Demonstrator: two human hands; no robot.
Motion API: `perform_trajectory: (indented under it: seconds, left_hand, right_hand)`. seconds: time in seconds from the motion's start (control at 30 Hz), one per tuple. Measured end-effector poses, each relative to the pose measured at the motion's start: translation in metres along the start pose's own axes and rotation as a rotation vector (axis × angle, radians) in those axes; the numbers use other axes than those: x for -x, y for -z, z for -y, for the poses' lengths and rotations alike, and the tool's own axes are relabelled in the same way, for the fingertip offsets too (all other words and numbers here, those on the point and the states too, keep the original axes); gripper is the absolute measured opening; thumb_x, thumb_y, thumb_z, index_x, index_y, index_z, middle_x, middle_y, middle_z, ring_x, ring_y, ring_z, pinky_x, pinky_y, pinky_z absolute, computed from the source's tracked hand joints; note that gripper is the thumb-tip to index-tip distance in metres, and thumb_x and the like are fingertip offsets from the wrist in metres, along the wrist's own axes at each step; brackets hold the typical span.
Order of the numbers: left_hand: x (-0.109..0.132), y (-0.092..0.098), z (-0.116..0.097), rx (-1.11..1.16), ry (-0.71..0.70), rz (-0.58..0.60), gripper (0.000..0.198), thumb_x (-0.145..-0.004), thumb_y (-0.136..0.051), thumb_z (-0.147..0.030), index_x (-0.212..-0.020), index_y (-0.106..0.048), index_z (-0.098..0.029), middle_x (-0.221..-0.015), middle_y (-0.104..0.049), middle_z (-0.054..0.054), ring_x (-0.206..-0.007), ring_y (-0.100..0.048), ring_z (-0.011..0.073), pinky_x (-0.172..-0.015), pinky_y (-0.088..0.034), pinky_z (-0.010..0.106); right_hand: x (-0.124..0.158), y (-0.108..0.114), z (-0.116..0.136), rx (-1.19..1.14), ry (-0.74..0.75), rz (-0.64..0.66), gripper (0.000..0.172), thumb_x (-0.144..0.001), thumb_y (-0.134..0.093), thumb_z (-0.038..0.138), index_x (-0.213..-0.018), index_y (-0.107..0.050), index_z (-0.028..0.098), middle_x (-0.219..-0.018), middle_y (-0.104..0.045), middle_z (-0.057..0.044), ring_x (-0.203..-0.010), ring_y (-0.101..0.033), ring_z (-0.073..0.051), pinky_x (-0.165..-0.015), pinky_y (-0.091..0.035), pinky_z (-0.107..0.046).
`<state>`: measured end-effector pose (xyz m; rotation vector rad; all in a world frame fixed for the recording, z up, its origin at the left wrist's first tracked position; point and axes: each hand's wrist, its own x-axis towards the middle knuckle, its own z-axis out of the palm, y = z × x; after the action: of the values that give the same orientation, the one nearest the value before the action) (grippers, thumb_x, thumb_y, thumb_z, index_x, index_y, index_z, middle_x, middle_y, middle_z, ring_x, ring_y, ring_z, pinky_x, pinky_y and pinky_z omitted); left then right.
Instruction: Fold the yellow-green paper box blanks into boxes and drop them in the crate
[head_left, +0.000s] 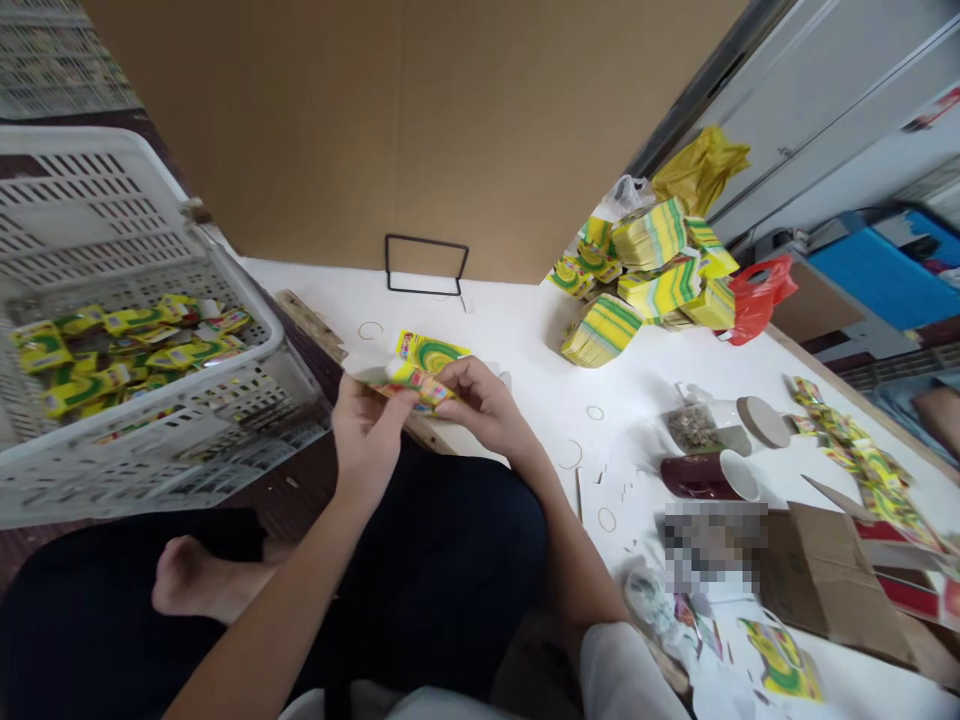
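A small yellow printed carton [421, 384] is held between my two hands, over the table's near edge. My left hand [367, 425] grips its left end, thumb on top. The fingers of my right hand [480, 405] pinch its right end. Just behind the hands, a flat yellow-and-green printed carton piece [435, 352] lies on the white table [525, 335]. My fingers partly cover the held carton, so I cannot tell whether its ends are closed.
A white plastic basket [270, 345] with several small yellow cartons stands at left. Cardboard [420, 130] rises behind the table. Banded carton stacks [604, 330], a red bag [761, 295], a glass jar [720, 425] and a maroon mug [697, 475] are at right.
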<state>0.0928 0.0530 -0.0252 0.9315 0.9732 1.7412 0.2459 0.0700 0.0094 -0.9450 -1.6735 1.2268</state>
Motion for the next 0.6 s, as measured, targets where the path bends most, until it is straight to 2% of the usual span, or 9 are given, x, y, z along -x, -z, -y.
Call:
perform_trajectory:
  seconds: [0.13,0.2,0.27,0.33,0.4,0.47,0.5,0.53,0.6]
  left_hand:
    - [-0.003,0.019,-0.009,-0.136,0.028,-0.008,0.037,-0.085,-0.077,-0.044,-0.113,-0.071,-0.020,-0.105,-0.075,0.005,-0.101,-0.071,0.0219,-0.098,-0.059,0.039]
    - [-0.007,0.028,-0.024,-0.163,-0.069,0.037,0.040,-0.090,-0.071,-0.043,-0.125,-0.067,-0.023,-0.120,-0.073,0.007,-0.112,-0.069,0.0224,-0.104,-0.056,0.039]
    - [-0.012,0.035,-0.044,-0.229,-0.246,0.114,0.055,-0.089,-0.073,-0.043,-0.139,-0.057,-0.026,-0.137,-0.065,0.010,-0.126,-0.063,0.0247,-0.113,-0.049,0.042]
    - [-0.016,0.037,-0.064,-0.475,-0.365,0.245,0.079,-0.078,-0.083,-0.046,-0.146,-0.049,-0.024,-0.146,-0.058,0.013,-0.137,-0.055,0.0304,-0.119,-0.043,0.048]
    - [-0.018,0.033,-0.077,-0.807,-0.319,0.403,0.096,-0.066,-0.089,-0.047,-0.148,-0.046,-0.022,-0.149,-0.055,0.014,-0.139,-0.052,0.0364,-0.116,-0.045,0.053]
    - [-0.018,0.024,-0.078,-1.051,-0.160,0.536,0.089,-0.069,-0.087,-0.044,-0.144,-0.047,-0.019,-0.143,-0.059,0.015,-0.130,-0.059,0.0391,-0.106,-0.052,0.056]
    - [-0.016,0.020,-0.075,-1.115,-0.087,0.566,0.080,-0.072,-0.083,-0.040,-0.140,-0.049,-0.018,-0.138,-0.062,0.016,-0.125,-0.063,0.0394,-0.101,-0.055,0.055]
    - [-0.015,0.015,-0.070,-1.159,-0.036,0.570,0.071,-0.075,-0.080,-0.037,-0.136,-0.050,-0.017,-0.133,-0.064,0.016,-0.119,-0.066,0.0390,-0.097,-0.056,0.054]
    - [-0.011,0.008,-0.058,-1.193,-0.018,0.513,0.061,-0.077,-0.077,-0.033,-0.129,-0.051,-0.016,-0.126,-0.066,0.017,-0.113,-0.069,0.0385,-0.092,-0.058,0.052]
  right_hand:
    - [0.002,0.004,0.003,0.236,0.105,-0.102,0.029,-0.096,-0.062,0.049,-0.102,-0.065,0.020,-0.096,-0.072,-0.004,-0.084,-0.065,-0.015,-0.074,-0.051,-0.028]
    - [0.002,0.007,0.005,0.379,0.203,-0.180,0.023,-0.098,-0.061,0.041,-0.104,-0.071,0.021,-0.101,-0.075,-0.005,-0.092,-0.068,-0.017,-0.081,-0.053,-0.031]
    - [0.001,0.009,0.007,0.528,0.319,-0.192,0.020,-0.101,-0.058,0.032,-0.104,-0.076,0.024,-0.102,-0.077,-0.005,-0.096,-0.068,-0.017,-0.090,-0.052,-0.035]
    - [0.001,0.010,0.009,0.648,0.406,-0.098,0.021,-0.101,-0.058,0.027,-0.099,-0.079,0.028,-0.100,-0.078,-0.002,-0.096,-0.067,-0.017,-0.098,-0.049,-0.037]
    - [0.001,0.011,0.011,0.705,0.429,0.013,0.021,-0.099,-0.061,0.029,-0.093,-0.081,0.032,-0.096,-0.078,0.001,-0.098,-0.065,-0.017,-0.107,-0.044,-0.039]
    - [0.001,0.012,0.012,0.713,0.397,0.041,0.015,-0.096,-0.066,0.037,-0.094,-0.081,0.035,-0.099,-0.078,0.002,-0.105,-0.063,-0.018,-0.117,-0.037,-0.043]
    - [0.001,0.012,0.012,0.694,0.371,-0.005,0.016,-0.095,-0.067,0.042,-0.101,-0.080,0.035,-0.108,-0.077,0.000,-0.113,-0.062,-0.020,-0.120,-0.034,-0.045]
    - [0.002,0.012,0.012,0.655,0.342,-0.089,0.026,-0.092,-0.069,0.048,-0.112,-0.077,0.033,-0.120,-0.074,-0.003,-0.122,-0.059,-0.022,-0.122,-0.033,-0.047]
    - [0.002,0.011,0.009,0.515,0.261,-0.302,0.063,-0.086,-0.071,0.062,-0.139,-0.061,0.029,-0.146,-0.058,-0.010,-0.138,-0.050,-0.027,-0.122,-0.035,-0.050]
